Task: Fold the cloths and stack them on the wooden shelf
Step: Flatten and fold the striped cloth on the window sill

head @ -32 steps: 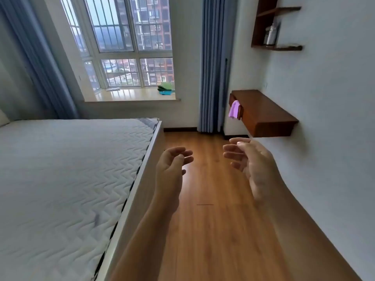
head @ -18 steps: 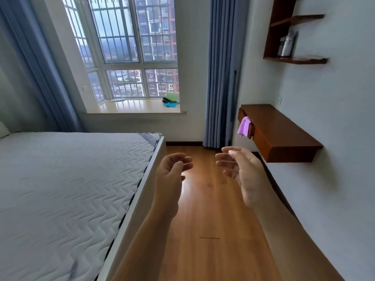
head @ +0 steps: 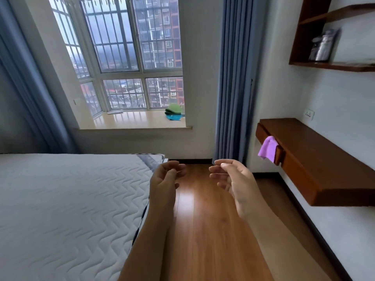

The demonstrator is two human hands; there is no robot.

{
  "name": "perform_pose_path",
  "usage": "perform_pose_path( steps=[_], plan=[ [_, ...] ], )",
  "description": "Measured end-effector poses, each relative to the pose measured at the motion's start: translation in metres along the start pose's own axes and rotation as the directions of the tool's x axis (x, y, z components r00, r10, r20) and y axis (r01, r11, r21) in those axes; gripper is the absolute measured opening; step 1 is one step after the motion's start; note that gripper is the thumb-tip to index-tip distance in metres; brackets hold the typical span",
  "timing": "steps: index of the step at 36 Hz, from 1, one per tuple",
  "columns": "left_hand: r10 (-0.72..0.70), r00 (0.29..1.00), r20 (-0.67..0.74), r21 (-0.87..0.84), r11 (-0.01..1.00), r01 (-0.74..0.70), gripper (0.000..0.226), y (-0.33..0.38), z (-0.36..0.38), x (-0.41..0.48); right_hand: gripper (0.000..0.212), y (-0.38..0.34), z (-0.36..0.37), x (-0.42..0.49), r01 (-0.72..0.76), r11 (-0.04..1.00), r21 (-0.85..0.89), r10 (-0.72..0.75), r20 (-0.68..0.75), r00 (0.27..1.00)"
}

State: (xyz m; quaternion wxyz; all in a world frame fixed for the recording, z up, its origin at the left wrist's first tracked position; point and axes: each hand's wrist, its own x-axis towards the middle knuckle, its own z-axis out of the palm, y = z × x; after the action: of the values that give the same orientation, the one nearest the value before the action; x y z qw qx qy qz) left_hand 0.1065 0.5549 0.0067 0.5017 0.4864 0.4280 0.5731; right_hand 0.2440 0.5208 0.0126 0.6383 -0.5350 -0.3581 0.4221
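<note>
The mattress (head: 71,199) fills the left, a likely folding surface, and the wooden shelf (head: 324,159) juts from the right wall. Between them the left hand (head: 164,179) and right hand (head: 233,179) hover loosely curled and empty, probably because the cloths are out of reach: a green-blue pile (head: 173,113) on the windowsill (head: 132,120) and a purple cloth (head: 267,149) hanging off the shelf's front.

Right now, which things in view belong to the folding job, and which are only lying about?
Job: purple cloth hanging from the front of the wooden shelf; green and blue cloths on the window sill; left hand and right hand, both empty.
Lying about: mattress; blue curtain; items on the upper wall shelf; wall socket.
</note>
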Motion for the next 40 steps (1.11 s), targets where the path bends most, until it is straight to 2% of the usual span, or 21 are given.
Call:
perform_pose_path(
  steps=[13, 20, 26, 34, 40],
  plan=[
    [-0.040, 0.995, 0.091, -0.029, 0.999, 0.043, 0.026, -0.061, 0.104, 0.224, 0.021, 0.008, -0.011, 0.251, 0.020, 0.999, 0.031, -0.017, -0.094, 0.995],
    [-0.049, 0.998, 0.027, -0.044, 0.998, 0.050, 0.025, -0.088, 0.170, 0.348, 0.020, 0.006, -0.026, 0.405, 0.029, 0.999, 0.017, -0.028, -0.060, 0.998],
    [-0.026, 0.999, -0.025, -0.045, 0.999, 0.025, 0.023, -0.100, 0.214, 0.445, 0.019, -0.006, -0.020, 0.520, 0.055, 0.998, -0.030, -0.054, 0.036, 0.998],
    [-0.053, 0.991, -0.124, -0.020, 0.999, 0.050, 0.024, -0.125, 0.228, 0.562, 0.021, 0.007, 0.012, 0.645, -0.007, 1.000, 0.008, 0.006, 0.101, 0.995],
    [-0.048, 0.991, -0.127, 0.013, 0.999, 0.050, 0.023, -0.147, 0.230, 0.663, 0.021, 0.027, 0.050, 0.744, -0.019, 1.000, 0.007, 0.018, 0.104, 0.994]
  ],
)
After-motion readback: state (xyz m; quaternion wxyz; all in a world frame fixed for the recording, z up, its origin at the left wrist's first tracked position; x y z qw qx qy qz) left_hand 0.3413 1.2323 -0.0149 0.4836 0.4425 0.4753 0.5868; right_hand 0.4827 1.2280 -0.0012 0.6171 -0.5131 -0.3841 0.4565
